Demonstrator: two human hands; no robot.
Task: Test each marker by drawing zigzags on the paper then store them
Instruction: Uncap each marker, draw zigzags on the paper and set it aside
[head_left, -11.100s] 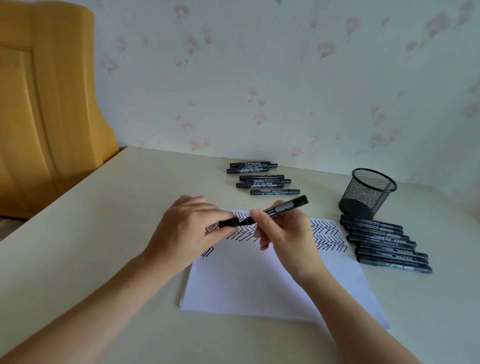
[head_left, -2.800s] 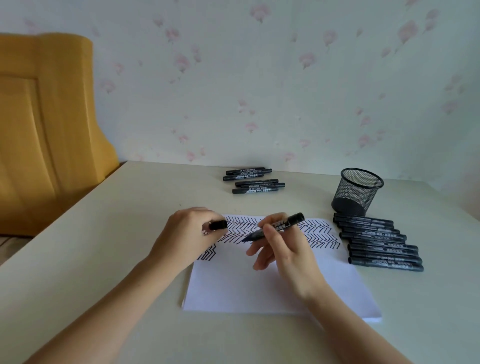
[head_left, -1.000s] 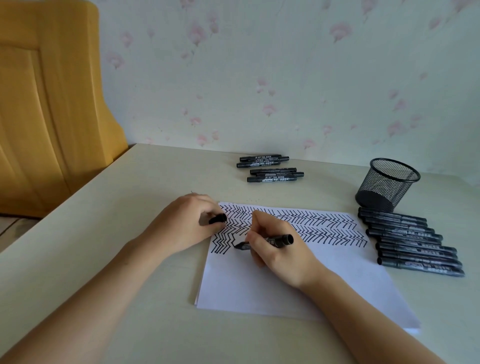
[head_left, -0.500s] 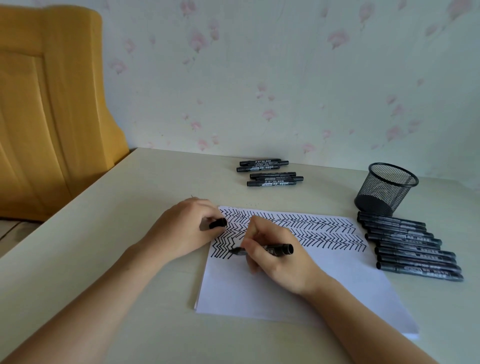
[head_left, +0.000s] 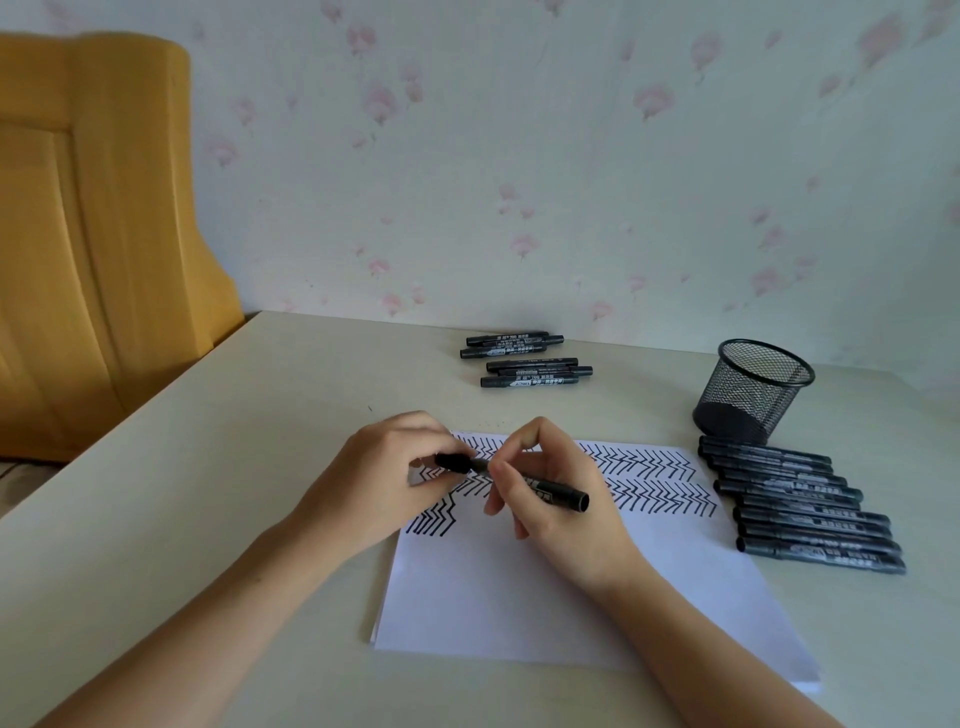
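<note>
Above the paper (head_left: 571, 597), left hand (head_left: 384, 483) pinches the cap (head_left: 454, 461) at the tip of the marker (head_left: 550, 488), which right hand (head_left: 556, 499) grips by the barrel. Push cap straight on until seated (judgement). Half a second earlier the tip was on the sheet, drawing.

Both forearms run out of the bottom edge. The left hand (head_left: 384, 480) and right hand (head_left: 550, 499) cover the marker (head_left: 550, 491) where its cap (head_left: 454, 461) meets the barrel, plus some zigzags on the paper (head_left: 545, 603). Upper left, the orange chair (head_left: 93, 234) is cropped. Marker label print is unreadable.
</note>
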